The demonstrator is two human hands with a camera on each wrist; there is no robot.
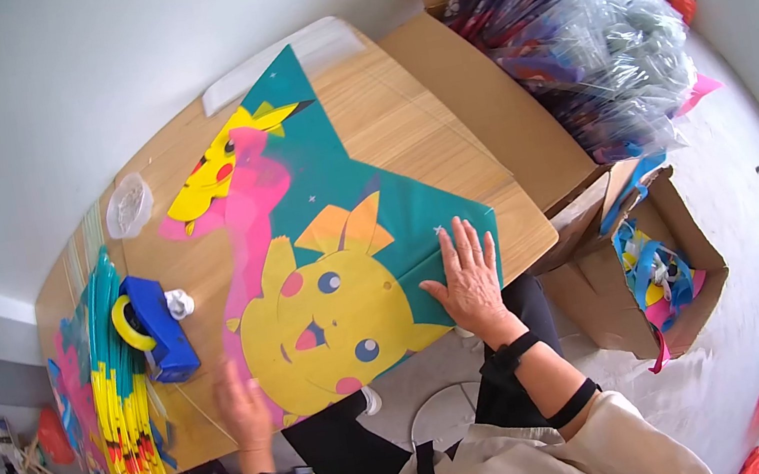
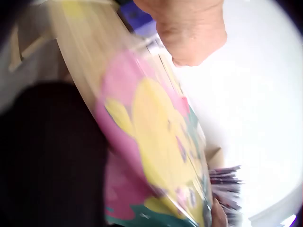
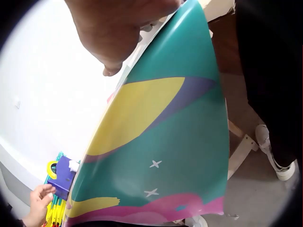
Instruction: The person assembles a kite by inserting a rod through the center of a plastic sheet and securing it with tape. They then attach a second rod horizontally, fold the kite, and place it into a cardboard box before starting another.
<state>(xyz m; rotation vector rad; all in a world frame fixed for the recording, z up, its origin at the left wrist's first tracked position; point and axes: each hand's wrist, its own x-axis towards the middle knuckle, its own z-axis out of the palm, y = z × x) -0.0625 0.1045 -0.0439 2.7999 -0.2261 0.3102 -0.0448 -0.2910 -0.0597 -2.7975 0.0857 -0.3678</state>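
Note:
A teal, pink and yellow printed plastic sheet (image 1: pixel 323 318) with Pikachu figures spreads over the wooden table and hangs past its front edge. My right hand (image 1: pixel 472 287) rests on the sheet's right part, palm down with fingers straight and spread. At the sheet's left edge my left hand (image 1: pixel 243 408) is blurred, its fingers loose and holding nothing visible. The right wrist view shows that left hand (image 3: pixel 40 201) beside the blue tape dispenser (image 3: pixel 62 176). In the left wrist view the hanging sheet (image 2: pixel 156 127) is smeared by motion.
Folded teal-and-yellow strips (image 1: pixel 115 375) lie at the table's left, near a roll of yellow tape (image 1: pixel 129 324) and a clear plastic bowl (image 1: pixel 128 206). To the right stand a cardboard box (image 1: pixel 489 106) with bagged items and a smaller box (image 1: pixel 594 301) of colourful scraps.

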